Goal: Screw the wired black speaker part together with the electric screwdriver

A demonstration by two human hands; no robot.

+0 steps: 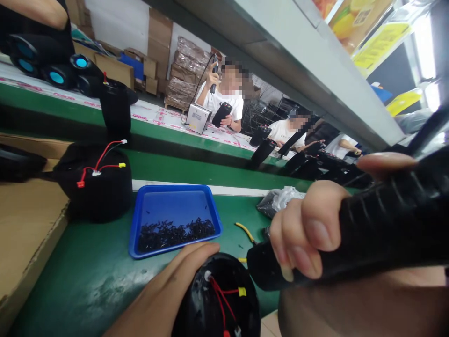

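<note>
Speaker shell [217, 299], round and black with red wires, at the bench's near edge; left hand [168, 290] flat against its side. Right hand [308, 234] clamped round black power screwdriver [368, 234]. Beyond, blue tray [174, 217] of screws.

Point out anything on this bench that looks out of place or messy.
Only small things: yellow-handled pliers lie loose on the green mat beside the blue tray, and a few black screws sit scattered apart from the tray's main pile. Nothing looks spilled or damaged.

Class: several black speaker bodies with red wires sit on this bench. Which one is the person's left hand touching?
The nearest speaker body, at the bottom edge: the left hand rests against its rim. The other wired speaker body, left of the blue tray, stands untouched.
</note>
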